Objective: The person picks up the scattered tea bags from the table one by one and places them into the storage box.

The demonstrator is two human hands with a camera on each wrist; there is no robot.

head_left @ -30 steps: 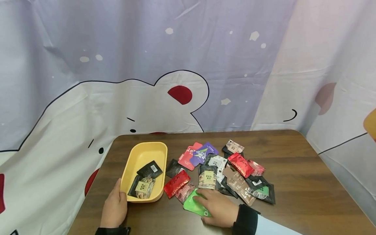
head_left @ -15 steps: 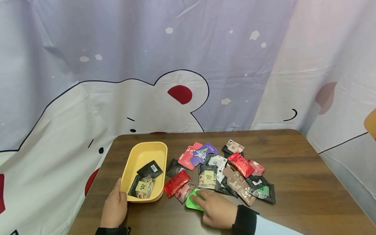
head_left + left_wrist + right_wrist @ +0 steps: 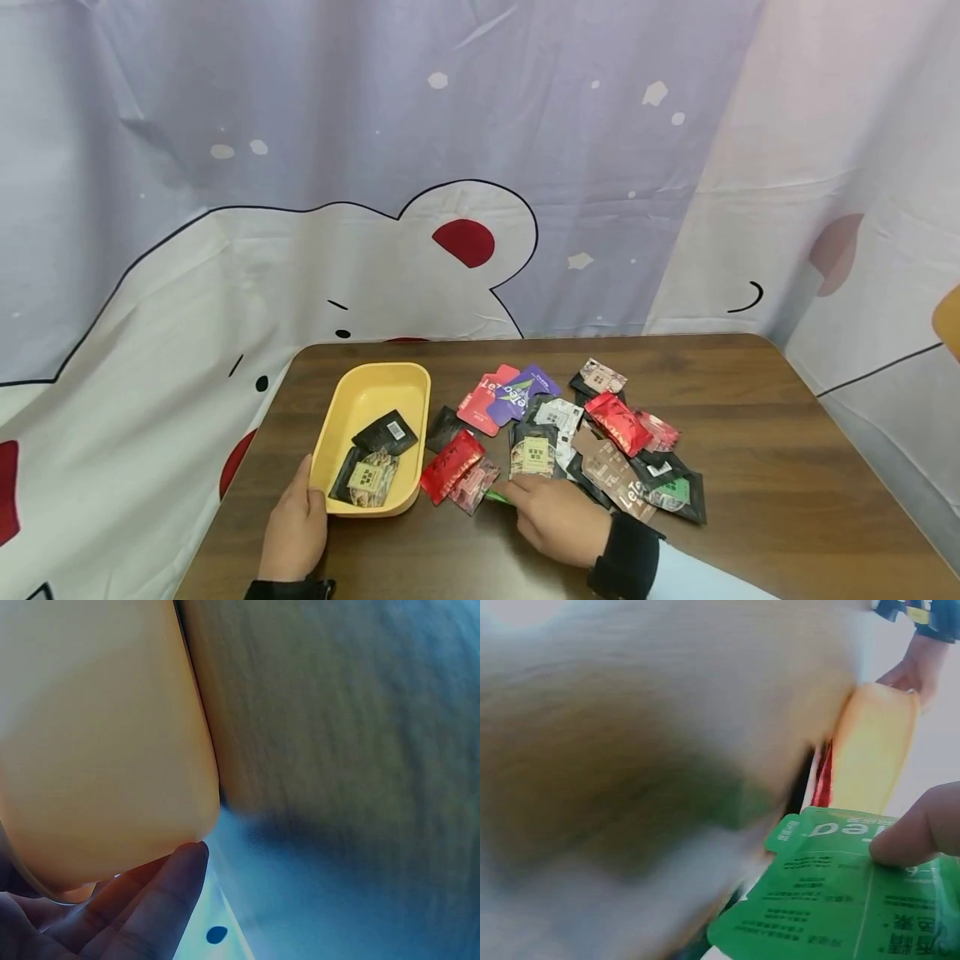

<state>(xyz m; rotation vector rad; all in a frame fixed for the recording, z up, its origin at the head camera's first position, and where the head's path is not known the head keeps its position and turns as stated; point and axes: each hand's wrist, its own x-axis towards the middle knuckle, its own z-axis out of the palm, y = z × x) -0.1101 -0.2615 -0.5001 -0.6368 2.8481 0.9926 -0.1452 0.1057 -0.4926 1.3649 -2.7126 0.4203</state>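
Observation:
A yellow tray sits at the table's left with a few packets in it. My left hand grips its near-left corner, thumb on the rim; in the left wrist view the fingers lie against the tray's wall. My right hand is at the near edge of a packet pile and holds a green packet, mostly hidden under the hand. In the right wrist view the green packet is tilted up with a fingertip on it, and the tray is beyond.
Several loose packets lie in a pile mid-table: a red one and a pinkish one beside the tray, purple, brown and black ones further right. A cartoon-bear cloth hangs behind the brown table.
My right hand has drawn the green packet in under its fingers and shifted slightly up toward the pile; less green shows now. The left hand and tray have not moved.

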